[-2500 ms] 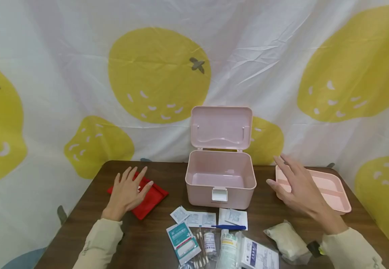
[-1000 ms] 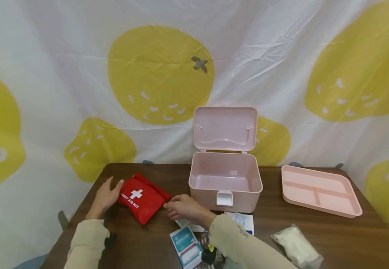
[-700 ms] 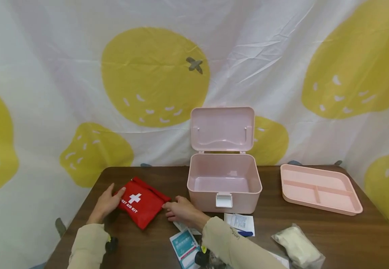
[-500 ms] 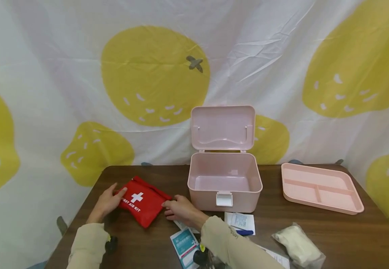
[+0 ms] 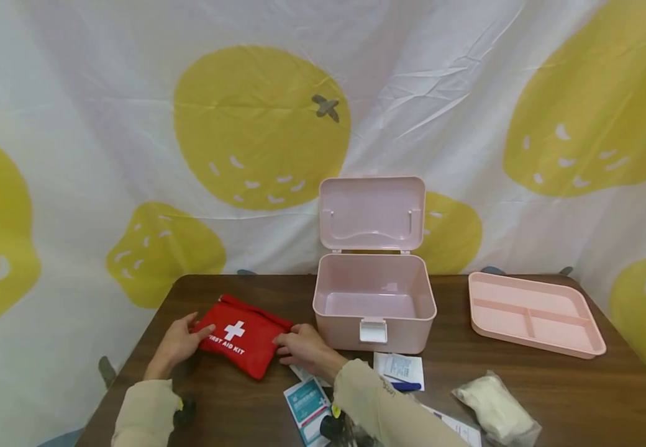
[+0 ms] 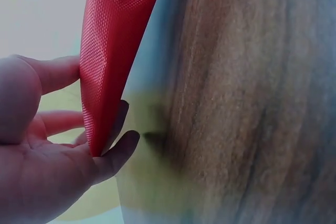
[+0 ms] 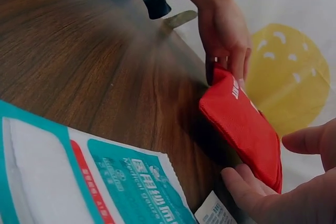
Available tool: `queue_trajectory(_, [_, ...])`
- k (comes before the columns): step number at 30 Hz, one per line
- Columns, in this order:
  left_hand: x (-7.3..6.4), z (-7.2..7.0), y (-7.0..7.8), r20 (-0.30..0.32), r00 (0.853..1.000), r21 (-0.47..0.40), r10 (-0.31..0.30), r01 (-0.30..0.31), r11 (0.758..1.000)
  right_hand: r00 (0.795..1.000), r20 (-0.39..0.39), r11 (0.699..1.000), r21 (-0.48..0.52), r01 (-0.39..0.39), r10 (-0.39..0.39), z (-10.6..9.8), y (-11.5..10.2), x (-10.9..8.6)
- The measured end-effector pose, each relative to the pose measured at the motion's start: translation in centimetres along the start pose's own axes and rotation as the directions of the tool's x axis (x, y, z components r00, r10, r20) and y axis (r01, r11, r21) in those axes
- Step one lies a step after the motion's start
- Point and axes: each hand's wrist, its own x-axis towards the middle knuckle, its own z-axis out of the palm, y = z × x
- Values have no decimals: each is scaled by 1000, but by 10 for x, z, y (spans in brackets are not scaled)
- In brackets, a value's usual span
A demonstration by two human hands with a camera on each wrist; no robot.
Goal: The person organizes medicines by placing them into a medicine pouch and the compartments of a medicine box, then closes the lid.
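A red first aid pouch [image 5: 247,335] with a white cross is held between both hands at the left of the table. My left hand [image 5: 177,341] grips its left end, thumb on the printed face and fingers underneath, as the left wrist view shows. At the opposite corner, my right hand [image 5: 306,351] pinches the pouch [image 7: 244,129] between thumb and fingers. A gap and shadow show beneath the tilted pouch in the right wrist view. Close to the right hand lies a teal medical gauze packet [image 7: 126,177]. What the pouch contains is hidden.
Behind the right hand stands a pink box [image 5: 345,332], its lid raised. A pink divided tray [image 5: 552,298] lies far right. White packets [image 5: 404,366], a blue slim tool [image 5: 405,386] and a bagged cream-coloured bundle [image 5: 496,406] lie nearer. My right sleeve covers other supplies.
My right hand has come from near the tray across to the pouch's right corner. Both hands now hold the pouch, which has shifted slightly right and turned a little.
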Motion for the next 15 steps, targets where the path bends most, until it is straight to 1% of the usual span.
queue_trajectory(5, [-8, -3, 2, 15, 1000, -43, -10, 10, 999, 1000, -10, 1000, 15, 15, -15, -2, -4, -2])
queue_trajectory(8, [-15, -6, 2, 33, 999, -73, -11, 13, 997, 999, -16, 999, 6, 38, -38, -3, -6, -5])
queue_trajectory(11, [-21, -8, 2, 34, 999, -112, -1, 5, 994, 996, -30, 997, -15, 80, -80, -3, -8, -7])
queue_trajectory(15, [-28, -10, 2, 7, 1000, -161, 7, -6, 987, 987, -40, 987, -62, 151, -153, -3, -10, -12])
